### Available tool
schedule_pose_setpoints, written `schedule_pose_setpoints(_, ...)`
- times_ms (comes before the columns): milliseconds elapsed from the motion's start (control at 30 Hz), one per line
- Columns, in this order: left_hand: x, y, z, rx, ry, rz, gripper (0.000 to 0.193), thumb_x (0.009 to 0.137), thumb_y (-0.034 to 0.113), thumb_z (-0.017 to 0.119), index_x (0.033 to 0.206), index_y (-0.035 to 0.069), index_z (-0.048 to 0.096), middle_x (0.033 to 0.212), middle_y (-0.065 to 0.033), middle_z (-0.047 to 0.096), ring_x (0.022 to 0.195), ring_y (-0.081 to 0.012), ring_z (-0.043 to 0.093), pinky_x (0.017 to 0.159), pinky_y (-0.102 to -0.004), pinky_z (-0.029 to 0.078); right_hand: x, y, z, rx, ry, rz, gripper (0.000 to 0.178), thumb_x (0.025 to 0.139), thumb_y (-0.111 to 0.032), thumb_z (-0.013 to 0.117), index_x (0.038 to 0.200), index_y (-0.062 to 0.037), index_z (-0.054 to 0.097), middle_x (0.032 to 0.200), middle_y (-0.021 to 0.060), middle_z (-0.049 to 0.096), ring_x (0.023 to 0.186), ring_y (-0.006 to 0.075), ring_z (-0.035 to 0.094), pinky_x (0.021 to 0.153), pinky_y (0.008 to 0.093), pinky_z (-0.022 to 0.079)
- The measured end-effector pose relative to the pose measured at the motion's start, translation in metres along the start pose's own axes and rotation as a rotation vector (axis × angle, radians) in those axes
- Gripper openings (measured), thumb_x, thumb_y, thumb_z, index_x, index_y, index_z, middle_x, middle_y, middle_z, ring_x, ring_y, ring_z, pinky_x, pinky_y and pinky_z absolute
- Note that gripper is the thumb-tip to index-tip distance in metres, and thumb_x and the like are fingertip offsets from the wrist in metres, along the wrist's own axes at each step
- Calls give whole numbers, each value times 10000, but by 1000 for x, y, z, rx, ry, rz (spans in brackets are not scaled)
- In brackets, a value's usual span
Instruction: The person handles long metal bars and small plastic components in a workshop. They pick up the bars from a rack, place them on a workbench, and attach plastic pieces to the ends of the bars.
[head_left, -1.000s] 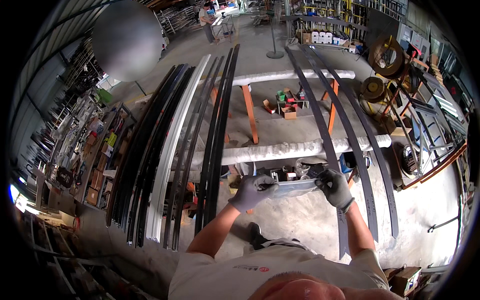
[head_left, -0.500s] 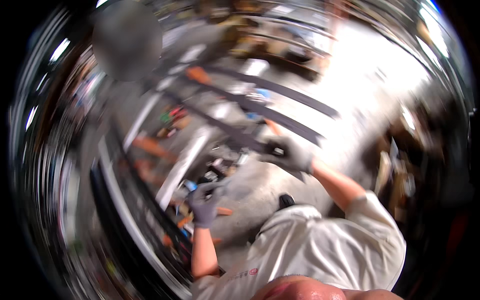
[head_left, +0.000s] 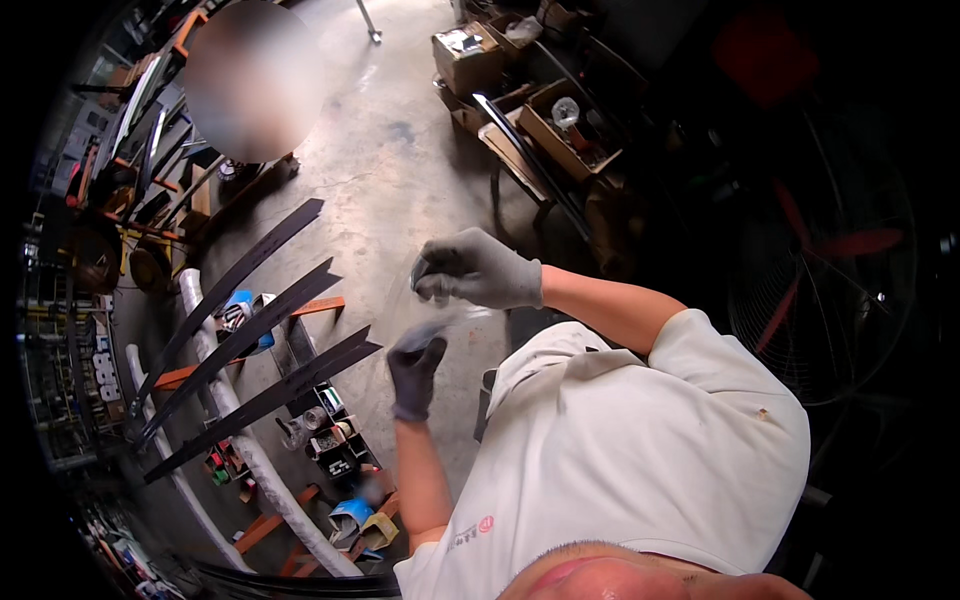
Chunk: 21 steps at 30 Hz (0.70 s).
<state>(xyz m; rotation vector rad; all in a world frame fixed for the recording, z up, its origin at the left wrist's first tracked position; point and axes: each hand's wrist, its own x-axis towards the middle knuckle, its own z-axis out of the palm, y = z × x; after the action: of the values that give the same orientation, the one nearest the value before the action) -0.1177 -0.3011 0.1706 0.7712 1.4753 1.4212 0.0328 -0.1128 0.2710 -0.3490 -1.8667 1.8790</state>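
Observation:
My left hand (head_left: pixel 415 375), in a grey glove, is in front of my body with its fingers curled. What it holds, if anything, is hidden. Just beyond it is my right hand (head_left: pixel 478 268), gloved too, with fingers bent together around something dark I cannot make out. A faint see-through streak shows between the two hands. To their left, three long dark strips with notched ends lie side by side; the nearest strip (head_left: pixel 270 398) ends close to my left hand. They rest across a white-wrapped bar (head_left: pixel 255 460).
Orange supports (head_left: pixel 262 530), a blue box (head_left: pixel 350 515) and a black tray of small parts (head_left: pixel 335 440) sit below the strips. Cardboard boxes (head_left: pixel 468 62) stand on a bench at the far right. A large fan (head_left: pixel 800 245) with red blades is on my right.
My body and view have turned to the right, so the strips now lie further left. Both hands have come closer together, away from the strips.

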Motion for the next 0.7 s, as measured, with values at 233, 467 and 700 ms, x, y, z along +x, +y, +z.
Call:
schedule_pose_setpoints(233,89,-91,102,-263,131,-148,195,1001,208,719,1084,31,729,1005,-61,756,913,-153,711,853,-327,589,-10,137,-201,12,449,217,217,1017,-193,672,1076,11,712,918,63,727,744,103,669,698,270,560)
schedule_pose_setpoints(467,196,-116,160,-202,371,-402,220,1029,233,676,1113,33,711,1009,-66,748,897,-155,704,849,-316,590,-100,320,-528,-820,819,1037,460,916,-431,685,1213,-82,724,1202,194,729,1115,392,691,941,472,547)
schedule_pose_setpoints(700,230,-83,231,216,324,-410,276,1060,277,628,1101,21,724,1045,-52,747,964,-135,679,911,-313,534,-223,471,-707,-983,620,1461,986,725,-440,881,1520,-46,450,1469,278,553,1342,437,553,1120,495,473)
